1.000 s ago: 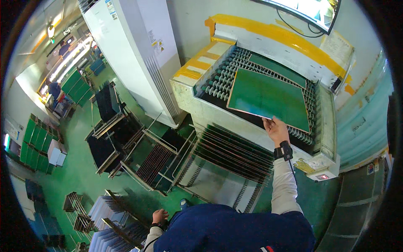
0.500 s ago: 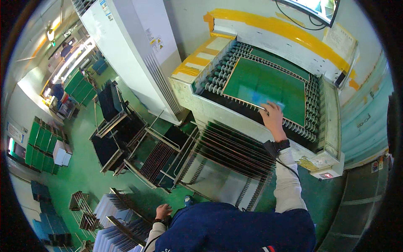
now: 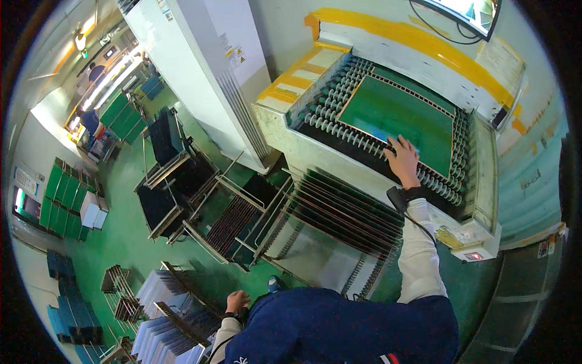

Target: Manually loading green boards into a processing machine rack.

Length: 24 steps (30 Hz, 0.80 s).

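A green rectangular panel (image 3: pixel 397 118) with a thin copper-coloured border lies flat on the rollers (image 3: pixel 327 117) of a conveyor machine. My right hand (image 3: pixel 403 161) is over the panel's near edge, palm down and fingers stretched out. Its fingertips appear to touch the panel; nothing shows in its grip. Beyond a narrow gap of rollers, part of a second green panel (image 3: pixel 418 91) shows. Down by my side hangs my left hand (image 3: pixel 237 300), its fingers curled in with nothing visible in them.
In front of the machine stands a rack (image 3: pixel 345 203) of upright dark panels. Further left are metal-framed carts (image 3: pixel 227 227), and a rack of pale sheets (image 3: pixel 167 321) sits low on the left. A tall white cabinet (image 3: pixel 200 73) adjoins the machine. People work at the far left.
The green panel has shifted slightly farther into the machine. My right hand's fingers, bent at the near edge before, now stretch over the panel. My left hand's fingers curl in more. The view has shifted slightly.
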Available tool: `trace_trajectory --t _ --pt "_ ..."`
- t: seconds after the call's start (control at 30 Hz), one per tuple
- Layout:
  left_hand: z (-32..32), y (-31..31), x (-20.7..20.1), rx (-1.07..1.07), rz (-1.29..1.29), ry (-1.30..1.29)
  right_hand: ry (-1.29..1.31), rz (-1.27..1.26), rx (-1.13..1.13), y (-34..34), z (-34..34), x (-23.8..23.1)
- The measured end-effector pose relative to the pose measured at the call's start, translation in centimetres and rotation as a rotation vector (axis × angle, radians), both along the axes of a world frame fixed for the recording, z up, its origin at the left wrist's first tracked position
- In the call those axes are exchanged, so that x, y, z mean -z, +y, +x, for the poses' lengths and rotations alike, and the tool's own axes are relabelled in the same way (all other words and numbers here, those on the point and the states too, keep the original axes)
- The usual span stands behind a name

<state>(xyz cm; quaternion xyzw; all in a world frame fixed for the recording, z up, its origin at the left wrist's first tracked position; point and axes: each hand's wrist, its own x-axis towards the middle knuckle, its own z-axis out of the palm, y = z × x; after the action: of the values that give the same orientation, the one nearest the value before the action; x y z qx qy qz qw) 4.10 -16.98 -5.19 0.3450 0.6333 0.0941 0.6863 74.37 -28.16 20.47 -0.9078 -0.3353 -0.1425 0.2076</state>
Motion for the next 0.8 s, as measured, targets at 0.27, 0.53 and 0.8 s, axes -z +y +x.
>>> trace_trajectory --t 0.27,0.53,0.8 --pt "-1.6 0.5 2.3 0.295 0.249 0.053 0.019 0.004 -0.044 -0.2 0.3 -0.4" --pt "-0.4 0.0 2.0 -0.024 -0.003 -0.023 0.088 0.279 -0.510 0.1 -13.0 0.2" --pt "-1.0 -0.6 3.1 -0.030 -0.048 -0.048 0.571 0.056 -0.669 -2.0 -24.1 5.6"
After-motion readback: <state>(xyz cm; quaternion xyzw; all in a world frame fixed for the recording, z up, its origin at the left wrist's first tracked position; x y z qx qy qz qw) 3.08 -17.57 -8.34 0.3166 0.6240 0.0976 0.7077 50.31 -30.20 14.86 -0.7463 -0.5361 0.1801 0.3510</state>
